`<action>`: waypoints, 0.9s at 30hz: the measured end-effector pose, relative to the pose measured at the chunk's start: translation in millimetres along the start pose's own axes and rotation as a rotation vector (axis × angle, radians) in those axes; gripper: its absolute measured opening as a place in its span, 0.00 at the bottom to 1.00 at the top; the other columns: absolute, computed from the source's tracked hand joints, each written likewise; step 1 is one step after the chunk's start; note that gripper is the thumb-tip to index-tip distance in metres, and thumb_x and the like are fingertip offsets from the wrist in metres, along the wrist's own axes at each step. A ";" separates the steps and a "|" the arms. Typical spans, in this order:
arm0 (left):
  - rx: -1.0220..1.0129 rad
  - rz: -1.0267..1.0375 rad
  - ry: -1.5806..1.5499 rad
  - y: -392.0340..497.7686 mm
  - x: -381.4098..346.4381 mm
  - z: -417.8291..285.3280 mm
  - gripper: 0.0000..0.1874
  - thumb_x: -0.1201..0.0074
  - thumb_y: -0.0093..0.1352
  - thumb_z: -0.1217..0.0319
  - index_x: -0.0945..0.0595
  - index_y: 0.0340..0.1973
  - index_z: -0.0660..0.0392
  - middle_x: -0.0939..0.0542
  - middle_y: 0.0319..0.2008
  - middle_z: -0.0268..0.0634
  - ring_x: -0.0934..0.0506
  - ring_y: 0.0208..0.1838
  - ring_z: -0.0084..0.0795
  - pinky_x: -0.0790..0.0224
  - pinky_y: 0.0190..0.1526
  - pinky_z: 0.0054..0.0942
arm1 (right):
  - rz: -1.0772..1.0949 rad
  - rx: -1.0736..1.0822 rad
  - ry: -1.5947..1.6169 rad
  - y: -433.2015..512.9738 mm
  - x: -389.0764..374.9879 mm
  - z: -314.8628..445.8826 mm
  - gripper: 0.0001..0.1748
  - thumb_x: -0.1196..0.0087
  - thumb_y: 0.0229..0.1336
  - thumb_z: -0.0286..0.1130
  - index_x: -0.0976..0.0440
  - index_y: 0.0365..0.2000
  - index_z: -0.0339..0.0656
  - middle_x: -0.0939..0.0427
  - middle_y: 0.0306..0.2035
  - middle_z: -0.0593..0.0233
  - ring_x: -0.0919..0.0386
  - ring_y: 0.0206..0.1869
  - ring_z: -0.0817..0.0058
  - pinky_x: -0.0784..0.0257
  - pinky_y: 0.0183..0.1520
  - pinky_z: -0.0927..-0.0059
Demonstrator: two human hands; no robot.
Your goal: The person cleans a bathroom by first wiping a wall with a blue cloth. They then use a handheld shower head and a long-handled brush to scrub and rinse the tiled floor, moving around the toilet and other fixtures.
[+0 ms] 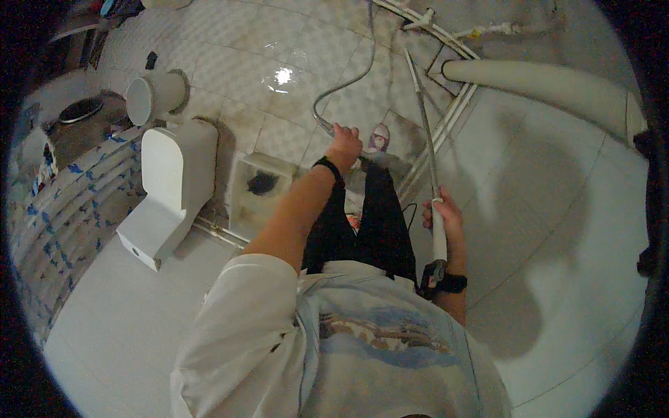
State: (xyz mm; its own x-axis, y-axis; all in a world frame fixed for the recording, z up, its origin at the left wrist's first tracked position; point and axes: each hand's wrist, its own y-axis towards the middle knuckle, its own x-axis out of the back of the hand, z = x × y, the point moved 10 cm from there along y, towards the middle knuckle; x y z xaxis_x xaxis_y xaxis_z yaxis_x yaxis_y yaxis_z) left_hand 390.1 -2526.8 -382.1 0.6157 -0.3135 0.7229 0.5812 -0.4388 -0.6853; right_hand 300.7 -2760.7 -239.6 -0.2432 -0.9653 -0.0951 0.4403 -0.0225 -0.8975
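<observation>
My left hand [346, 146] is closed around the handle of a hand shower, whose head [377, 155] looks blurred in front of my legs. From its handle a flexible metal shower hose [339, 88] curves up and away across the view. At my right side, my right hand [443, 209] grips the light-coloured lower part of a long pole [427, 125]. The pole slants forward to a pale strip-like end [411, 65] near the floor by the wall; what kind of tool it is I cannot tell. One shoe [379, 137] shows beyond the hand shower.
Wet floor tiles [292, 39] reflect a light. A thick white pipe [533, 83] and thinner pipes [454, 112] run along the right wall. To the left are a white cistern-like fixture [163, 167], a square basin [238, 201], a white cylinder [140, 100] and a patterned curtain [78, 209].
</observation>
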 end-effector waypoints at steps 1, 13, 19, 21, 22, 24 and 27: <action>-0.007 0.022 0.035 -6.5 -12.4 7.6 0.15 0.47 0.67 0.64 0.16 0.46 0.53 0.24 0.50 0.42 0.26 0.56 0.46 0.47 0.61 0.65 | -0.028 -0.002 0.038 -10.2 -2.7 -6.6 0.39 0.48 0.59 0.31 0.49 0.69 0.41 0.22 0.38 0.55 0.25 0.27 0.73 0.27 0.24 0.72; 0.125 0.103 0.284 -75.3 -88.7 96.9 0.13 0.50 0.68 0.64 0.15 0.43 0.52 0.22 0.46 0.45 0.24 0.52 0.46 0.39 0.54 0.66 | -0.038 0.004 0.035 -76.4 -56.8 -81.2 0.39 0.50 0.59 0.27 0.50 0.70 0.43 0.27 0.56 0.49 0.24 0.37 0.75 0.28 0.26 0.80; -0.036 0.017 -0.178 -68.6 -85.0 13.4 0.15 0.52 0.69 0.64 0.19 0.50 0.44 0.25 0.51 0.46 0.25 0.56 0.47 0.41 0.57 0.67 | -0.038 0.010 0.083 -84.7 -55.3 -92.7 0.40 0.50 0.60 0.28 0.53 0.70 0.41 0.27 0.55 0.49 0.26 0.36 0.76 0.29 0.26 0.80; -0.148 -0.008 -0.263 -68.1 -85.5 -20.7 0.16 0.52 0.69 0.64 0.20 0.52 0.43 0.25 0.51 0.45 0.25 0.56 0.48 0.41 0.58 0.66 | -0.035 0.017 0.065 -87.6 -52.6 -91.2 0.40 0.49 0.60 0.29 0.53 0.70 0.39 0.27 0.55 0.49 0.26 0.36 0.76 0.29 0.26 0.80; -0.160 -0.054 -0.237 -67.2 -83.4 -31.2 0.16 0.52 0.69 0.64 0.20 0.51 0.43 0.25 0.50 0.45 0.25 0.56 0.49 0.41 0.58 0.67 | -0.063 0.000 0.053 -89.0 -48.0 -91.9 0.40 0.49 0.60 0.30 0.53 0.70 0.38 0.27 0.55 0.49 0.26 0.35 0.76 0.30 0.26 0.80; -0.181 -0.109 -0.177 -67.2 -83.5 -46.9 0.15 0.52 0.69 0.64 0.20 0.51 0.43 0.25 0.49 0.45 0.26 0.56 0.50 0.41 0.58 0.67 | -0.057 0.013 0.044 -90.5 -44.6 -89.1 0.40 0.49 0.60 0.30 0.53 0.69 0.36 0.27 0.55 0.49 0.27 0.35 0.77 0.30 0.26 0.81; -0.168 0.026 -0.073 -67.0 -107.6 -37.0 0.15 0.51 0.68 0.64 0.19 0.50 0.44 0.24 0.49 0.45 0.26 0.56 0.50 0.40 0.57 0.68 | -0.046 -0.001 0.072 -91.9 -40.6 -91.0 0.40 0.49 0.60 0.30 0.53 0.69 0.37 0.27 0.54 0.50 0.27 0.35 0.77 0.30 0.26 0.81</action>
State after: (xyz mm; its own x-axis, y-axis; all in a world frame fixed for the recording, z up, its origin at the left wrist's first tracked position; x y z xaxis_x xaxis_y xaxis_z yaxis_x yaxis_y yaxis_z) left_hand 265.3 -2494.8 -410.7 0.6699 -0.2676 0.6925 0.4709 -0.5679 -0.6750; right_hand 191.4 -2695.7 -192.5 -0.3251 -0.9419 -0.0846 0.4262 -0.0661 -0.9022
